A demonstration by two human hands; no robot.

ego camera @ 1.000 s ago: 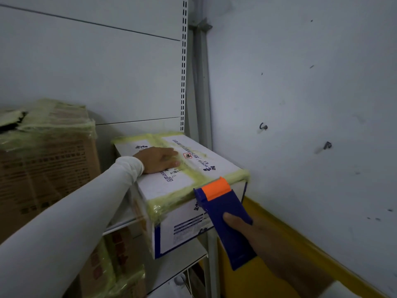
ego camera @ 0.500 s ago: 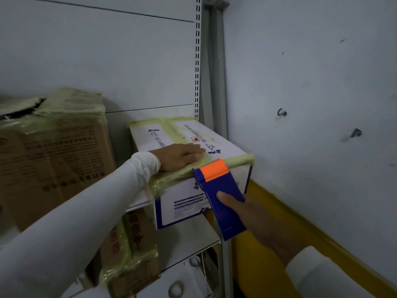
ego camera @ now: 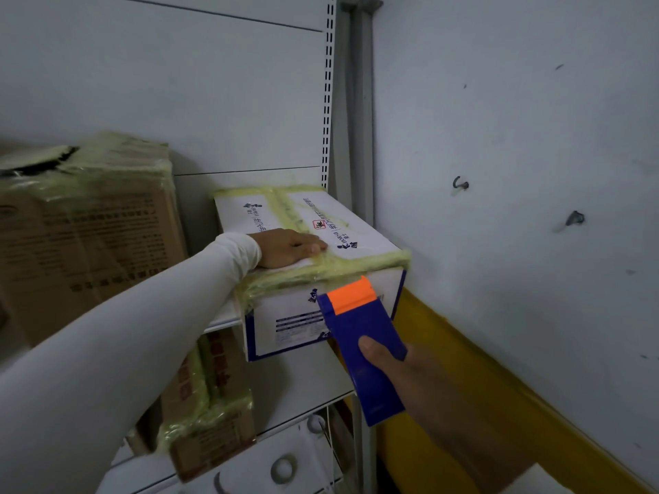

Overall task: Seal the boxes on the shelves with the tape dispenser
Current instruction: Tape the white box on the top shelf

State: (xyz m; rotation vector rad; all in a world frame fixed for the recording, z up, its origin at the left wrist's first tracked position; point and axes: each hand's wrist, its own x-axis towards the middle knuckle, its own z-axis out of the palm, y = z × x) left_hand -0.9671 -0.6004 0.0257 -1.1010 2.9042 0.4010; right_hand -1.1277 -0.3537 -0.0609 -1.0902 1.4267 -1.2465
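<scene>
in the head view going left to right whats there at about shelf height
large brown cardboard box wrapped in yellowish tape → left hand → white printed box with taped edges → pale wall with two dark hooks

One head-worn view looks forward and slightly down, close to the white box point(ego camera: 313, 226) on the shelf.

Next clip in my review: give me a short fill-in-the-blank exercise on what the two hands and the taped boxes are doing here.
1. The left hand rests flat on the ____ of the white printed cardboard box.
2. The right hand grips a blue tape dispenser with an ____ front end.
3. The yellowish tape runs along the white box's front top ____.
4. The large brown cardboard box stands to the white box's ____.

Missing words: top; orange; edge; left
</scene>
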